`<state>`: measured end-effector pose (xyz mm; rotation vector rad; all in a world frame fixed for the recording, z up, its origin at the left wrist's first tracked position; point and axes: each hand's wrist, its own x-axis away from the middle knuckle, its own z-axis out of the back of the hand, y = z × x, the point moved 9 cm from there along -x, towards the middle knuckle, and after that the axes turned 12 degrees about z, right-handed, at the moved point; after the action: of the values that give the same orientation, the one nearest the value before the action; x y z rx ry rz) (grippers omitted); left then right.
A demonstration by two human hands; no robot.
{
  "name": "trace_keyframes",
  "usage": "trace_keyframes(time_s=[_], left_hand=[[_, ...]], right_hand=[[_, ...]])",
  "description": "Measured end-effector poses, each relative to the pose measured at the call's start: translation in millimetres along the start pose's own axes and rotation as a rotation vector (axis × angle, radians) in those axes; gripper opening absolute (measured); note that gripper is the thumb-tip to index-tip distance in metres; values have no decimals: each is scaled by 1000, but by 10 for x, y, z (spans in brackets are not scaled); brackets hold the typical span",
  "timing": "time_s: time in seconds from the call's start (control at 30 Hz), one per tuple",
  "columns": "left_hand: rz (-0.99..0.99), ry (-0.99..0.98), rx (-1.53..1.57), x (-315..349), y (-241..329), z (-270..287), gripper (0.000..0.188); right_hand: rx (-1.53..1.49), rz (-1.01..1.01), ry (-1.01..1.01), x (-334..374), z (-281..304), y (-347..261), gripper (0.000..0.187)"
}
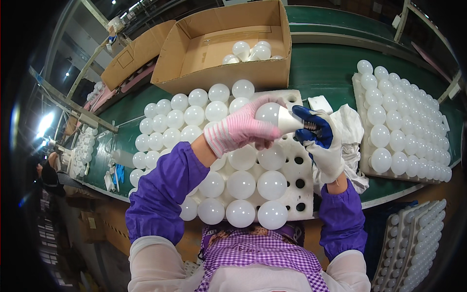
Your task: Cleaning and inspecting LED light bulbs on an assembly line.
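Bulb (286,121) lies nearly level above a white foam tray (300,172). The left hand (243,121) grips its rounded end; the right hand (321,141) clasps its threaded base.

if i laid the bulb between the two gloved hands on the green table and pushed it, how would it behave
The bulb would likely roll, probably in a curve, since its round dome is wider than its screw base. The smooth-looking dome might also be slippery.
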<state>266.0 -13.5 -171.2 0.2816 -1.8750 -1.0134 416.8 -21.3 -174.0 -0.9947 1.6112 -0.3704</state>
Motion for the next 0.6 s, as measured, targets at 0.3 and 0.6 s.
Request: trace_keyframes(time_s=[0.3, 0.6], left_hand=[[-825, 477, -684, 154, 532, -136, 57], [18, 226, 342, -267, -48, 164, 45]], right_hand=[[-208, -258, 108, 27, 139, 295, 38], [43, -84, 18, -4, 88, 170, 33]])
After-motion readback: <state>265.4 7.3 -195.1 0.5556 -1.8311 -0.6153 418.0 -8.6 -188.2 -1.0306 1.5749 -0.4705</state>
